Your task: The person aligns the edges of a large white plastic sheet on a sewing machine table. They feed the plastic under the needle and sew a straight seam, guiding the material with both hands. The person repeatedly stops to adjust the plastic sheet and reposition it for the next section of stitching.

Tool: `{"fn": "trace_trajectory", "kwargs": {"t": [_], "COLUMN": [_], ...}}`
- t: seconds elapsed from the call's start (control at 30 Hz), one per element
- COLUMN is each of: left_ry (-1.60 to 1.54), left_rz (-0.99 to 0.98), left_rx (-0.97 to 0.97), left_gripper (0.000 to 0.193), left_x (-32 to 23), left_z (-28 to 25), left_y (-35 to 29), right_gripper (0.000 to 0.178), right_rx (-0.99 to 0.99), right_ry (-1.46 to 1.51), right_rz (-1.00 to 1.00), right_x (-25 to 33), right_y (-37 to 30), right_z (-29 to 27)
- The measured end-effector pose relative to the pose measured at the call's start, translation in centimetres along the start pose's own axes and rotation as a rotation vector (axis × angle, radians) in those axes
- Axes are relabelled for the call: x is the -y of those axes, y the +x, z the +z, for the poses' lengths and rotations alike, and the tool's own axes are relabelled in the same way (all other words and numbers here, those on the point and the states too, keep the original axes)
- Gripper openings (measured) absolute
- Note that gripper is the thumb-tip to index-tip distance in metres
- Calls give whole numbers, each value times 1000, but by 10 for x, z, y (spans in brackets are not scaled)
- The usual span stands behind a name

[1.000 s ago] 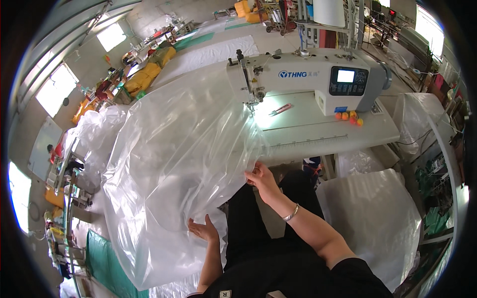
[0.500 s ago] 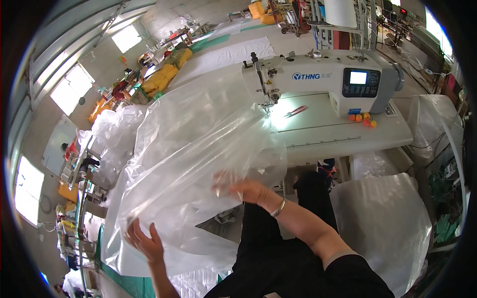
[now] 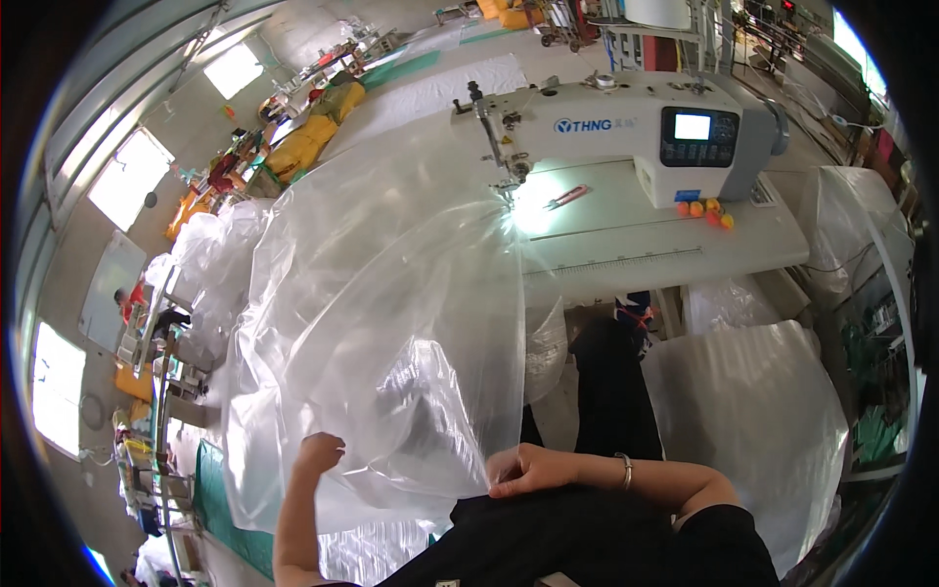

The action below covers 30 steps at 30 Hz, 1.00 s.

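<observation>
A large clear plastic sheet (image 3: 381,293) drapes from the sewing machine (image 3: 606,127) down toward my lap. Its upper right part lies at the lit needle area, where the machine's foot is too bright to make out. My right hand (image 3: 523,470) pinches the sheet's near right edge just above my lap. Further left, my left hand (image 3: 321,453) is closed at the sheet's lower part, fingers curled and partly hidden. Small red-handled thread snips (image 3: 567,197) lie on the machine bed (image 3: 626,245), right of the needle.
Several orange and red small balls (image 3: 706,210) sit by the machine's control panel. More plastic sheeting (image 3: 753,421) hangs at the right. Crumpled clear plastic (image 3: 220,254) is heaped at the left, near a metal rack (image 3: 161,421). Yellow sacks (image 3: 303,147) lie further back.
My right hand has come down and right to the sheet's near edge and pinched it. My left hand has closed from spread fingers. The sheet now hangs more over my lap.
</observation>
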State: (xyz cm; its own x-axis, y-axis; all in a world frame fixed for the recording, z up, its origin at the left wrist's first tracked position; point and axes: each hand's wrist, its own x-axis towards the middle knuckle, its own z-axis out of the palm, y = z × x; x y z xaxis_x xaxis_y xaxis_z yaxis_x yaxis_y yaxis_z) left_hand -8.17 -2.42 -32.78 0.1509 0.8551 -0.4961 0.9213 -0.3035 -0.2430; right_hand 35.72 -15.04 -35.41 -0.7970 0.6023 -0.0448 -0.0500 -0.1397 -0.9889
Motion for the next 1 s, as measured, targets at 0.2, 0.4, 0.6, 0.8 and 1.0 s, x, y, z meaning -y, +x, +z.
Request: {"fn": "trace_trajectory", "kwargs": {"t": [0.2,0.4,0.6,0.8,1.0], "left_ry": [-1136,-1082,-1586,-1720,-1664], "left_rz": [454,474,369,390,394], "left_rx": [-476,-508,-145,-176,-251], "left_gripper": [29,49,22,22,22], "left_x": [-230,-282,-274,-288,-298], "left_z": [-92,-77,-83,-89,-86], "left_y": [-43,-15,-26,-39,-49], "right_gripper": [38,45,46,26,12], "right_rx": [-155,-135,-790,-725,-1222], "right_ry": [-727,-324,849,1053,512], "right_rz": [14,-421,-26,-450,-353], "right_x": [5,-46,-139,-147,-51], "right_y": [1,6,25,34,-38], "right_z": [9,-19,-99,-108,-48]}}
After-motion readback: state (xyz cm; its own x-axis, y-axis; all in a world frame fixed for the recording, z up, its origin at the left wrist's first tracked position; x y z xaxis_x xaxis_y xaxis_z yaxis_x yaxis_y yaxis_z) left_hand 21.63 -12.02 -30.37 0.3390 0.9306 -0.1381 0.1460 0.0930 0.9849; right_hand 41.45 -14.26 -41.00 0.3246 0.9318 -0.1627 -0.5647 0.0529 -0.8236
